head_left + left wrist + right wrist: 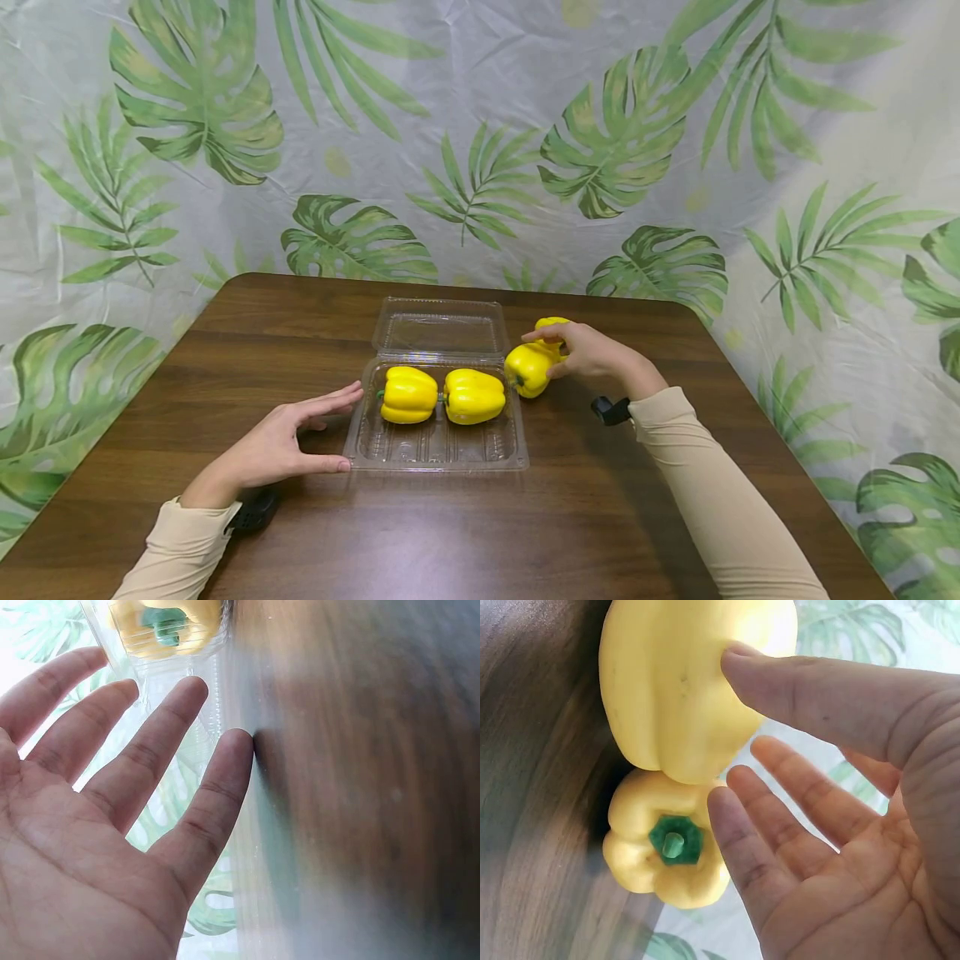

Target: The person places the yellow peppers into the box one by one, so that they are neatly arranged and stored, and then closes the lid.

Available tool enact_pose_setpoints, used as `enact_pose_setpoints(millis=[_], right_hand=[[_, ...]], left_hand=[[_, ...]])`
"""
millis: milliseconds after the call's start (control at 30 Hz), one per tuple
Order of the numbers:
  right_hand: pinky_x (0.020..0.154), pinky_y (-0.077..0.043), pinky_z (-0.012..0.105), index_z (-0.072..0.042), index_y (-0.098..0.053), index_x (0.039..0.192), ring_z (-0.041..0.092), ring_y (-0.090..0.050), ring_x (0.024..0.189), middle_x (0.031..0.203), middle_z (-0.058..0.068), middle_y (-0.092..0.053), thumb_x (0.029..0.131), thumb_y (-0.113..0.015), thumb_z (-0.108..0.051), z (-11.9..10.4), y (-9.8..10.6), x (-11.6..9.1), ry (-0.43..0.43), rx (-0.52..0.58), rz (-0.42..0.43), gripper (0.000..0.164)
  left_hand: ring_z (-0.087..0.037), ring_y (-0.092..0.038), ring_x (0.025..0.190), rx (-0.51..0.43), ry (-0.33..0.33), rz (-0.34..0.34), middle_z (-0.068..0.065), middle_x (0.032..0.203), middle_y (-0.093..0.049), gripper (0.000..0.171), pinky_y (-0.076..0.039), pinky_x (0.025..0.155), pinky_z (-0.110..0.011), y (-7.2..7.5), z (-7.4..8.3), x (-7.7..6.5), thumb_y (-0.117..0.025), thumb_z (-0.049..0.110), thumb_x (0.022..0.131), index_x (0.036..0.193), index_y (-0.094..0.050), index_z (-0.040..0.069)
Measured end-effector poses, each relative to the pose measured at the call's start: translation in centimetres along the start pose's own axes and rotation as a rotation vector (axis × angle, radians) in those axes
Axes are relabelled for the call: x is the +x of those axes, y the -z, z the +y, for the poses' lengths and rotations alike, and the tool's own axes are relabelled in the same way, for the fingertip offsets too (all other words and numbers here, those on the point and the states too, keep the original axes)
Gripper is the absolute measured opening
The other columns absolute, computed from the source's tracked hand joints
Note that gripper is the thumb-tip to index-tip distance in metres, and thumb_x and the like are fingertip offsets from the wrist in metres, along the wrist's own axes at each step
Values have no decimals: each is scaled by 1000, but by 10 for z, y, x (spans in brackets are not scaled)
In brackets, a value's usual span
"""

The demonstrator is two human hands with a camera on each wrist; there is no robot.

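A clear plastic clamshell container (435, 457) lies open on the table, its lid (442, 321) folded back. Two yellow bell peppers sit in its base, a left one (408, 395) and a right one (474, 397). My left hand (277, 437) is at the container's left edge, fingers spread and holding nothing. Beyond the container's right side are a nearer yellow bell pepper (528, 369) and a farther one (552, 322), partly hidden by my right hand (596, 354). That hand reaches over them with extended fingers; its thumb (780, 686) overlaps the nearer pepper in the right wrist view, and contact is unclear.
The brown wooden table (247, 333) has rounded far corners. Behind it hangs a pale leaf-patterned cloth (495, 100), which continues down both sides. A dark device (611, 410) is worn at the right wrist, another (255, 510) at the left.
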State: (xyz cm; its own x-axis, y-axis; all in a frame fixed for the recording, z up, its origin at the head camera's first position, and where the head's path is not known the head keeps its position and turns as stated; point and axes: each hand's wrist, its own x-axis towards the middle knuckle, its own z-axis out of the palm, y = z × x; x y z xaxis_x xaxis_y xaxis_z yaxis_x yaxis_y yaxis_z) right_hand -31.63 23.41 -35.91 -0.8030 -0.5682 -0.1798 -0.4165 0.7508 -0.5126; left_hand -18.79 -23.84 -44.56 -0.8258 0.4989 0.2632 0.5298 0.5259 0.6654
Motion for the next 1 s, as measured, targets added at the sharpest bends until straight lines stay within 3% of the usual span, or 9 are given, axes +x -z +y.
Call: enact_pose_setpoints(millis=[533, 1000], right_hand=[[117, -48, 58, -9, -58, 154, 43, -51, 146, 162, 16, -55, 96, -79, -6, 1, -2, -3, 18, 17, -32, 62], [117, -49, 58, -3, -59, 148, 42, -60, 136, 147, 20, -62, 92, -86, -15, 7, -5, -6, 9, 61, -27, 63]], left_hand=[[-13, -64, 137, 6, 8, -3, -6, 167, -50, 90, -61, 103, -41, 0, 0, 0, -94, 39, 84, 160, -53, 15], [-11, -62, 139, 6, 13, -4, -6, 167, -50, 89, -61, 104, -41, -1, 0, -1, -93, 40, 84, 160, -53, 17]])
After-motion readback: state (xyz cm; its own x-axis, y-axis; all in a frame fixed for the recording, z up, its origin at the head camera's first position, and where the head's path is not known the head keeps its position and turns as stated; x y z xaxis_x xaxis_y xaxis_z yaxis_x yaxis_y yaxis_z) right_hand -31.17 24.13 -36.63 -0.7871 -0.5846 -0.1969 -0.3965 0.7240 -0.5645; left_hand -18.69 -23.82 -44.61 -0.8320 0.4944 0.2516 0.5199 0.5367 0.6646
